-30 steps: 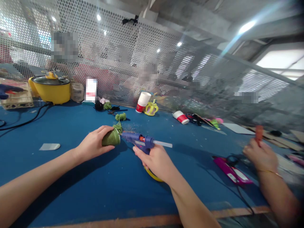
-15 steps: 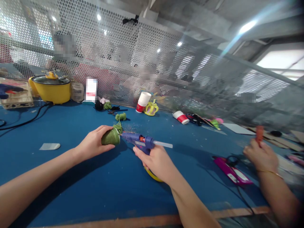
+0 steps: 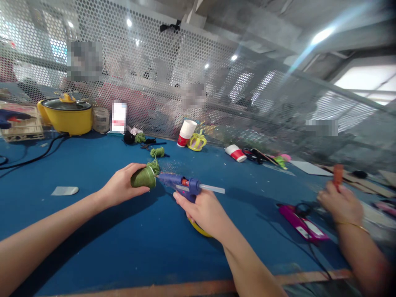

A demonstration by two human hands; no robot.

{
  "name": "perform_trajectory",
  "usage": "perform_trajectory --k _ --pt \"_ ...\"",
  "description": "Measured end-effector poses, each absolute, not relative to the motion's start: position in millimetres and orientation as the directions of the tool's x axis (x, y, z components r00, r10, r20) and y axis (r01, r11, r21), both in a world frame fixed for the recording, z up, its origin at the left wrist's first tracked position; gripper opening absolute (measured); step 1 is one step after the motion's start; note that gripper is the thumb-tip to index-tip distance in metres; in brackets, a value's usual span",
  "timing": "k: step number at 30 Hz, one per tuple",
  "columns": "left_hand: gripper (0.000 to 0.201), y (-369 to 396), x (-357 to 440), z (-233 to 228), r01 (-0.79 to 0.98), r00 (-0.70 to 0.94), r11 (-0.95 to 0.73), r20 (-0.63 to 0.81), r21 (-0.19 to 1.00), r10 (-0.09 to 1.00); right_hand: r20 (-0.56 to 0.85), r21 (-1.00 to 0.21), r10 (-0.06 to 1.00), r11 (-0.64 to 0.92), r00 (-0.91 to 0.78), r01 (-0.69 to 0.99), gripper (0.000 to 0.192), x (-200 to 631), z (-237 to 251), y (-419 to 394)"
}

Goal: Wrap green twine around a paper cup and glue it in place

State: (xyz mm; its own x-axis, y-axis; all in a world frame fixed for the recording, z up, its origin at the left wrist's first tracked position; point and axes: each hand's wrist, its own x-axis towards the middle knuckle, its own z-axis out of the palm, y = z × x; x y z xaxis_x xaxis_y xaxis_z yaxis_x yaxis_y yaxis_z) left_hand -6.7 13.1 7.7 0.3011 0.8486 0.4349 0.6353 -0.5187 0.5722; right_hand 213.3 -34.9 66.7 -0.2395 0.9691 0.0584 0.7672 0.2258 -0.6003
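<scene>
My left hand (image 3: 125, 185) is closed around a cup wrapped in green yarn (image 3: 144, 178), tipped on its side with its rim facing right. In my right hand (image 3: 206, 208) is a blue glue gun (image 3: 179, 181), a clear glue stick poking out of its back end. The gun's nozzle points left and is at the cup's rim; whether it touches I cannot tell. Loose green yarn (image 3: 154, 166) lies right behind the cup, and a small green yarn bundle (image 3: 157, 152) sits farther back. A yellow ring-shaped thing (image 3: 199, 229) shows partly beneath my right hand.
A co-worker's hand (image 3: 343, 204) holds an orange-brown object at the right, near a purple box (image 3: 303, 222) with a cord. Paper cups (image 3: 187, 133) and a yellow crown-like piece (image 3: 197, 141) stand at the back. A yellow electric pot (image 3: 68, 117) is back left.
The yarn-wrapped cup has turned and shifted very slightly left in my left hand. My right hand and the glue gun stay almost where they were.
</scene>
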Motion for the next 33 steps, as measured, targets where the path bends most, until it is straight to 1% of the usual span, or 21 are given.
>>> perform_trajectory --k 10,14,17,19,24,33 --pt "0.055 13.8 -7.0 8.6 0.637 0.259 -0.45 0.376 0.625 0.889 0.1 -0.546 0.963 0.262 -0.249 0.796 0.022 212.5 68.4 -35.3" --pt "0.056 13.0 -6.8 10.7 0.636 0.253 -0.423 0.343 0.646 0.905 0.122 -0.537 0.955 0.291 -0.269 0.792 0.02 213.3 68.5 -34.7" --pt "0.054 12.3 -6.5 11.7 0.63 0.255 -0.426 0.345 0.649 0.903 0.118 -0.538 0.955 0.292 -0.273 0.791 0.02 213.4 69.0 -35.0" --pt "0.053 12.3 -6.7 11.2 0.625 0.265 -0.45 0.369 0.638 0.891 0.117 -0.543 0.956 0.288 -0.269 0.789 0.019 213.2 69.4 -35.3" --pt "0.05 12.8 -8.3 7.9 0.626 0.327 -0.543 0.444 0.56 0.834 0.148 -0.535 0.951 0.309 -0.273 0.786 0.02 214.2 67.9 -34.1" --pt "0.05 11.5 -8.9 7.8 0.637 0.352 -0.564 0.452 0.526 0.82 0.095 -0.54 0.958 0.279 -0.272 0.794 0.021 216.1 67.1 -32.8"
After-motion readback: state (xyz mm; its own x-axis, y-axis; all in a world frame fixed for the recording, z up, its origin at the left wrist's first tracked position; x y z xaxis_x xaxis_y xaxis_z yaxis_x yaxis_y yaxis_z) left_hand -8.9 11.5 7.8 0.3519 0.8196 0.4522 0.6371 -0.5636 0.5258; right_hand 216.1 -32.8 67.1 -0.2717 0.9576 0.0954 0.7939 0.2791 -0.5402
